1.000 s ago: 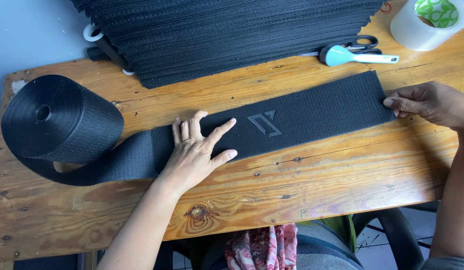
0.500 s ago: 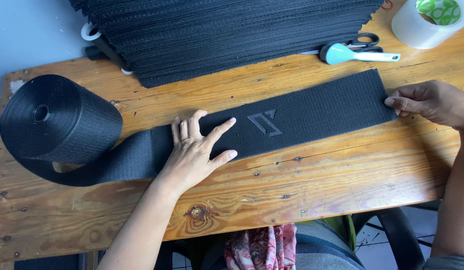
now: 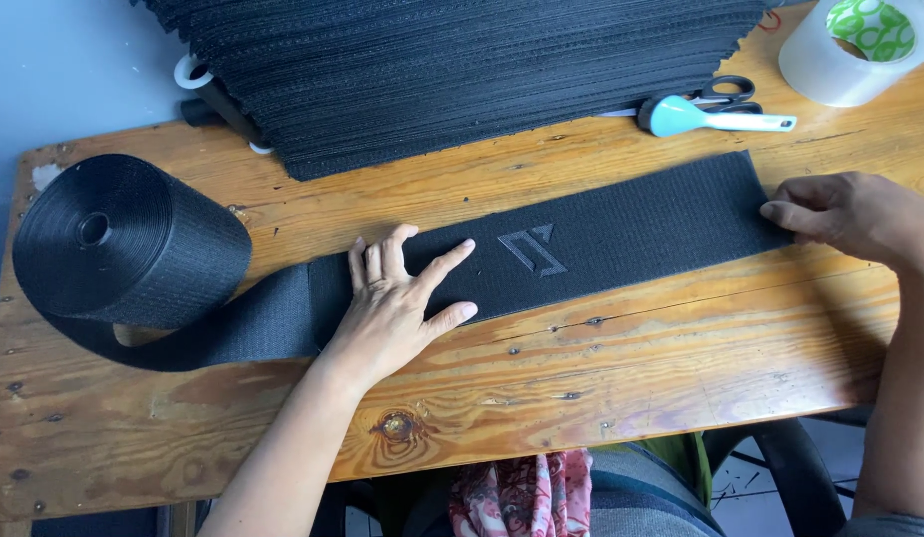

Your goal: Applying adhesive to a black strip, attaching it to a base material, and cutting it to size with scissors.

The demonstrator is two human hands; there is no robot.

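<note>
A wide black elastic band (image 3: 621,229) with a raised logo lies stretched across the wooden table (image 3: 631,368), unrolled from a big black roll (image 3: 124,244) at the left. My left hand (image 3: 397,298) presses flat on the band, fingers spread, just left of the logo. My right hand (image 3: 845,214) holds the band's free end at the right, fingers curled onto its edge.
A tall stack of cut black band pieces (image 3: 462,70) fills the back of the table. Scissors with a pale blue handle (image 3: 706,111) lie behind the band. A roll of clear tape (image 3: 860,45) stands at the back right. A dark tool (image 3: 213,99) pokes out left of the stack.
</note>
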